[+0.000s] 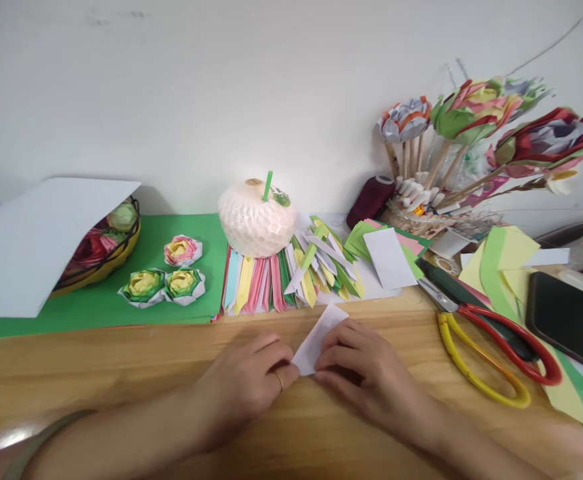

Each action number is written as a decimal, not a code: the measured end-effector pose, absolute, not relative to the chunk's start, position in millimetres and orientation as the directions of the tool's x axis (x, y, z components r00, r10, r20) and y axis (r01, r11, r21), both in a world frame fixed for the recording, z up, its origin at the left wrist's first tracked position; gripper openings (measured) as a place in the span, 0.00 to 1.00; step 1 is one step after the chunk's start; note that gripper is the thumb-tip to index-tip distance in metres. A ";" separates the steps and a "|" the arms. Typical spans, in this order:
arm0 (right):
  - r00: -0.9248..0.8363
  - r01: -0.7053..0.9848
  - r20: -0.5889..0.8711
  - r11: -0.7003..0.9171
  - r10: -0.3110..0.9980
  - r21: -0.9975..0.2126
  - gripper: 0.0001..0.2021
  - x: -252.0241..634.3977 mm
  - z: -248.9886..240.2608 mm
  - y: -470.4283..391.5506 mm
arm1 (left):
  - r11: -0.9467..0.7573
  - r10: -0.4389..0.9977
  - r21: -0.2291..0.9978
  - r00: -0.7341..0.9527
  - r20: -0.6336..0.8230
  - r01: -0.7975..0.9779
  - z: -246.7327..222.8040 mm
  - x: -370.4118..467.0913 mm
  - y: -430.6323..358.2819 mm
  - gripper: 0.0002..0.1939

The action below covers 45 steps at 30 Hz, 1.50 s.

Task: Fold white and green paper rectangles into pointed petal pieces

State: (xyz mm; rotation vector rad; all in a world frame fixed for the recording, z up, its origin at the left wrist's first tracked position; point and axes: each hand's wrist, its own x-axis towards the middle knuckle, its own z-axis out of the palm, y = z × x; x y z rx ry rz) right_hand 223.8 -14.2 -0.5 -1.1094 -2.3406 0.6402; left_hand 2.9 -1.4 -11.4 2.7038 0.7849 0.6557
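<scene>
Between my two hands a white paper strip (314, 343) stands tilted just above the wooden table (161, 373). The fingers of my left hand (254, 373), with a ring on one of them, pinch its lower left edge. On the strip's right edge my right hand (359, 367) is closed, thumb below and fingers curled above. Behind the strip lies a heap of folded paper strips (321, 260) in white, green and yellow. Several small cut paper rectangles (389, 257) lie to its right, a white one on top.
Scissors (486, 347) with red and yellow handles and a black phone (566, 317) lie at right. A white textured container (256, 217) stands at the back. Paper flowers (184, 283) sit on green paper (171, 223); a basket (121, 250) is partly under white paper (41, 240).
</scene>
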 end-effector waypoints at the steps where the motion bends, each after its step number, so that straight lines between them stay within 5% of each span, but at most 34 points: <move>1: -0.547 0.588 0.209 0.549 0.811 -0.594 0.06 222.7 -1.1 -14.1 | -0.849 0.524 0.317 0.758 0.390 0.424 -11.8 3.3 -1.3 0.16; 16: -0.446 0.661 0.199 0.471 0.873 -0.584 0.07 212.7 -8.1 -15.7 | -0.898 0.438 0.201 0.768 0.467 0.391 -14.3 4.0 -1.9 0.16; 41: -0.459 0.712 0.180 0.482 0.870 -0.511 0.07 209.1 -6.5 -15.3 | -0.840 0.538 0.274 0.784 0.311 0.468 -21.7 6.9 -9.1 0.14; 45: -0.486 0.703 0.157 0.491 0.860 -0.514 0.05 215.2 -6.4 -13.4 | -0.875 0.483 0.183 0.816 0.318 0.447 -18.3 5.8 -8.0 0.14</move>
